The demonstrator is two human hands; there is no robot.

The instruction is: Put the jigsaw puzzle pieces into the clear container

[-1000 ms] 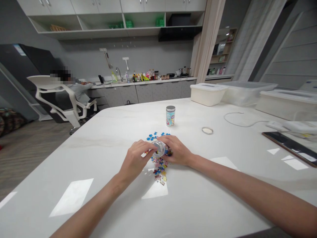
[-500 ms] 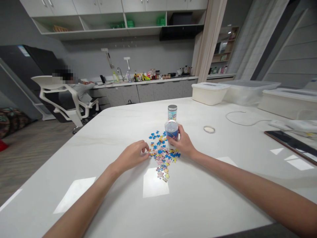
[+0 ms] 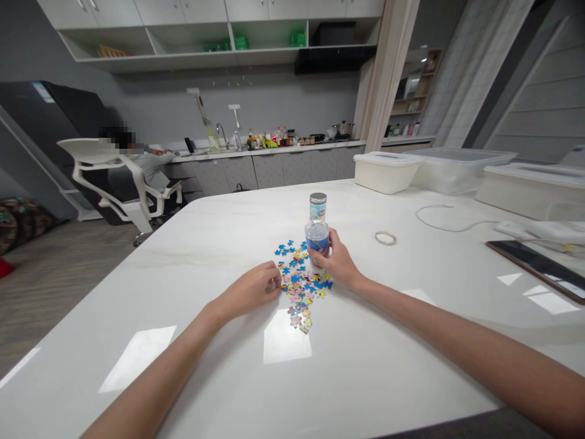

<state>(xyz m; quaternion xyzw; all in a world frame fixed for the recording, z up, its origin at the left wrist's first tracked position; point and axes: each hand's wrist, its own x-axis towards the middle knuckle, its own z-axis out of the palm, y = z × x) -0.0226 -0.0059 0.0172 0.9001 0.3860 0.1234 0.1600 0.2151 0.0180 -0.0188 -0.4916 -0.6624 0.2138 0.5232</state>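
Observation:
Jigsaw puzzle pieces (image 3: pixel 297 292) in blue, pink and yellow lie in a loose heap on the white table (image 3: pixel 219 378). At the heap's left edge is my left hand (image 3: pixel 256 285), its fingers curled together; whatever they hold, if anything, is hidden. My right hand (image 3: pixel 340 262) is wrapped round the right side of a clear jar (image 3: pixel 317 238) with blue showing inside, at the heap's far side. Right behind that jar stands a second jar (image 3: pixel 318 208), upright, with a silver lid and a colourful label.
A silver ring-shaped lid (image 3: pixel 385 238) lies to the right. Farther right are a phone-like dark tablet (image 3: pixel 539 268), a white cable (image 3: pixel 443 228) and several plastic bins (image 3: pixel 386 174). Beyond the table, a person sits in a white chair (image 3: pixel 86 152) by the kitchen counter.
My left hand has shifted slightly right and its fingers have closed more at the heap's edge. The clear jar in my right hand has tilted a little.

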